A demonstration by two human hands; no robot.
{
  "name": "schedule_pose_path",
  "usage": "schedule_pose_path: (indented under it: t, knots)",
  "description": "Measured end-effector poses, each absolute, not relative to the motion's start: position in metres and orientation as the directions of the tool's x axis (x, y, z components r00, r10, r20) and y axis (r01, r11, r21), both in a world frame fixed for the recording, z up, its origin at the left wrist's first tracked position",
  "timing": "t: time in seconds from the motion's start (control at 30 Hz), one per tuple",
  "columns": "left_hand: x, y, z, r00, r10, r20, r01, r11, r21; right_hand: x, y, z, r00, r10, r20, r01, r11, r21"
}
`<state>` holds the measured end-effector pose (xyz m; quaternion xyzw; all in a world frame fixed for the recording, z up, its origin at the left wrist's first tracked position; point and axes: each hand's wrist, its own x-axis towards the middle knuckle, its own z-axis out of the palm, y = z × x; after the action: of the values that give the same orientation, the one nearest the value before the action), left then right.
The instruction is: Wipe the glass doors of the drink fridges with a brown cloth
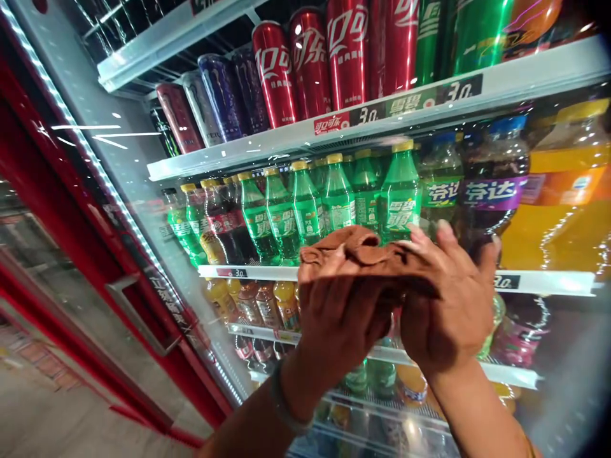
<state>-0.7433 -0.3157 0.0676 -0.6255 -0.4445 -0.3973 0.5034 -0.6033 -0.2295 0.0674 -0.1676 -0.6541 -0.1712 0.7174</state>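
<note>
A crumpled brown cloth is bunched between my hands, level with the row of green soda bottles. My left hand, with a band at its wrist, has its fingers curled around the cloth. Close to the cloth's right end, my right hand touches it with fingers stretched and spread; its thumb is partly hidden. Behind the hands stand green Sprite bottles with yellow caps. A dark soda bottle with a purple label is nearest the right fingertips.
Red cola cans line the shelf above, with a white price rail below them. Large orange soda bottles stand at the right. Lower shelves hold small bottles. On the left is a red door frame with a metal handle.
</note>
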Motion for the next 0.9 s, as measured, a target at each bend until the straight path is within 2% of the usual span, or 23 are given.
schedule_pose_path:
  t: [0.07, 0.17, 0.2, 0.33, 0.5, 0.63, 0.7, 0.77, 0.83, 0.9]
  knots:
    - [-0.765, -0.325, 0.067, 0.268, 0.130, 0.954, 0.963, -0.023, -0.268, -0.603, -0.231, 0.067, 0.107, 0.009, 0.994, 0.445, 0.894, -0.056]
    - [-0.775, -0.328, 0.091, 0.172, 0.056, 0.983, 0.979, 0.104, -0.177, -0.604, -0.230, 0.068, 0.098, 0.021, 0.995, 0.457, 0.887, -0.063]
    - [-0.770, -0.325, 0.102, 0.158, 0.042, 0.987, 0.983, 0.091, -0.161, -0.604, -0.229, 0.068, 0.089, 0.012, 0.996, 0.470, 0.881, -0.053]
    - [-0.735, -0.305, 0.133, 0.319, 0.040, 0.947, 0.945, -0.089, -0.315, -0.604, -0.226, 0.070, 0.115, -0.044, 0.992, 0.520, 0.854, -0.022]
    - [-0.737, -0.311, 0.104, 0.416, 0.127, 0.901, 0.893, -0.246, -0.377, -0.604, -0.227, 0.069, 0.059, -0.008, 0.998, 0.532, 0.846, -0.025]
    - [-0.755, -0.319, 0.097, 0.491, 0.176, 0.853, 0.861, -0.251, -0.443, -0.605, -0.228, 0.070, 0.020, 0.005, 1.000, 0.569, 0.822, -0.016]
    - [-0.753, -0.317, 0.117, 0.407, 0.130, 0.904, 0.905, -0.189, -0.380, -0.605, -0.227, 0.070, 0.001, -0.012, 1.000, 0.580, 0.815, 0.009]
    - [-0.743, -0.313, 0.138, 0.277, 0.074, 0.958, 0.957, -0.105, -0.269, -0.604, -0.226, 0.070, 0.003, -0.018, 1.000, 0.586, 0.810, 0.012]
    - [-0.731, -0.310, 0.145, 0.217, 0.126, 0.968, 0.975, -0.073, -0.209, -0.604, -0.226, 0.070, 0.020, -0.017, 1.000, 0.584, 0.811, 0.002]
    - [-0.724, -0.310, 0.131, 0.235, 0.213, 0.948, 0.971, -0.098, -0.218, -0.604, -0.226, 0.070, 0.029, -0.020, 0.999, 0.585, 0.811, -0.001]
